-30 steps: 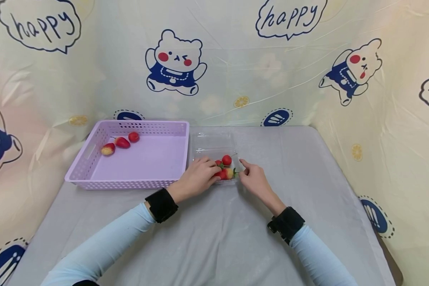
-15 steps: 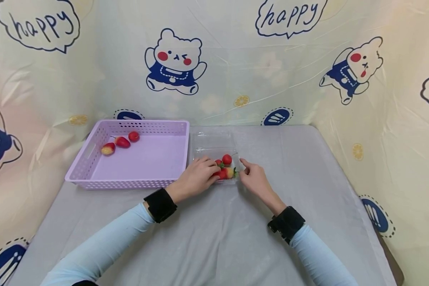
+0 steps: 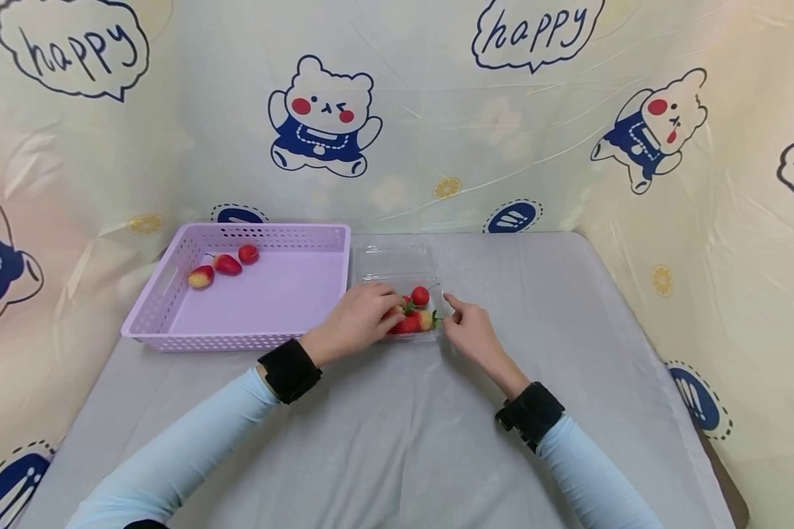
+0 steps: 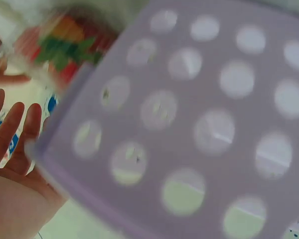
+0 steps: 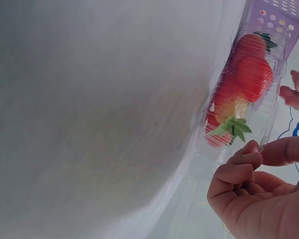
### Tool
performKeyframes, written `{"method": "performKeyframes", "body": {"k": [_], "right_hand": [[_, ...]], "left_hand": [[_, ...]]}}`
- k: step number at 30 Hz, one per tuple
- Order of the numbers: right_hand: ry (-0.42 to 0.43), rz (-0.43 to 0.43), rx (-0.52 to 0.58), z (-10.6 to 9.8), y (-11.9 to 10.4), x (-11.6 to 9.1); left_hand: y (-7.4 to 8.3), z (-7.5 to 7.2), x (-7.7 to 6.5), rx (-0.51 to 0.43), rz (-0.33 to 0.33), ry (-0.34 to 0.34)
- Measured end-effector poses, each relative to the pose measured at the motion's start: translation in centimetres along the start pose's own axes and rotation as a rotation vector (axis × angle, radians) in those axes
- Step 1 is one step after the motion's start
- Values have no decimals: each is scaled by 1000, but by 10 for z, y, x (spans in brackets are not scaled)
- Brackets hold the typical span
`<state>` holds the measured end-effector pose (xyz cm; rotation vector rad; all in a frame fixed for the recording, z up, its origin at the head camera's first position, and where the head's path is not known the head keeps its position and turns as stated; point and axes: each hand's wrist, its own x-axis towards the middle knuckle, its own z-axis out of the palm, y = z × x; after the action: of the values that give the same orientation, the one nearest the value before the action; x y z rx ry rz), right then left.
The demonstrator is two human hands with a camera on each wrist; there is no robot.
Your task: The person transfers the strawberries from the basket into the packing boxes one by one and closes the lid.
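A clear plastic clamshell box (image 3: 395,261) lies with its lid folded back, right of the purple basket. Inside it are several strawberries (image 5: 254,77) and a round red fruit (image 3: 420,296) with a thin stem. My left hand (image 3: 360,317) hovers over the box's left part, partly hiding the fruit. In the left wrist view its fingers (image 4: 11,130) are spread and hold nothing. At the box's right end, my right hand (image 3: 471,332) pinches the rim between thumb and forefinger, as the right wrist view shows.
The purple basket (image 3: 238,342) with perforated walls stands left of the box. Two elongated red fruits (image 3: 227,264) and a round one (image 3: 248,254) lie at its back left. A grey cloth (image 3: 384,441) covers the table; a printed curtain (image 3: 430,132) hangs behind.
My left hand has lifted off the strawberries and drawn slightly left, uncovering more of the fruit in front. The right hand stays at the box's end.
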<state>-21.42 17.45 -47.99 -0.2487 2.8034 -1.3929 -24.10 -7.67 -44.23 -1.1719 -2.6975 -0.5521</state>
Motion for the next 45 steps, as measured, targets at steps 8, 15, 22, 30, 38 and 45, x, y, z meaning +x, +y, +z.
{"method": "performKeyframes", "body": {"k": [8,15,22,30,38,45], "right_hand": [[7,9,-5,0,-1,0],[10,4,2,1,-1,-1],[-2,9,9,2,-1,-1],[-2,22,-4,1,-3,-1],[1,9,-4,0,-1,-1],[-5,14,-10,1,-1,-1]], "left_hand": [[-4,-23,7,-5,7,62],[-10,-38,13,-15,-31,26],[-18,-51,19,-3,-66,21],[-49,-71,18,-38,-160,43],[-77,-94,11,-41,-298,58],[-98,-105,2,-24,-366,64]]}}
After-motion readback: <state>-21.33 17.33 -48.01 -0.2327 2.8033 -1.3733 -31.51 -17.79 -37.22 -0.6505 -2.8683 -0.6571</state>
